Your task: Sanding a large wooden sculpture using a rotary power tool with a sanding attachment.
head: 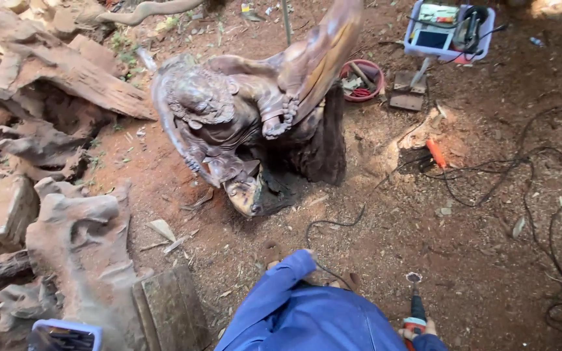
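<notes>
At the far left lie rough slabs and gnarled root pieces (47, 71) on the red dirt floor (489, 260), with a blocky timber (167, 312) near the bottom edge. Tripping hazards, I judge, for anyone stepping back. In the middle stands the carved wooden figure (248, 123), dark and glossy, tilted on its stump base (it leans left, and a knock could tip it, I think). Below it the left arm in a blue sleeve (281, 279) stretches forward; the left hand (272, 265) is mostly hidden by the cuff, so whether its fingers are wide or closed I cannot tell. To the right, the right hand (417, 330) has its fingers wrapped round a red-and-black rotary tool (415, 305), bit pointing up and away, well apart from the figure. Black cables (521, 175) loop over the ground at right, near an orange-handled tool (436, 153). A foot could snag a loop and jerk the tool, or the bit could nick a cable.
</notes>
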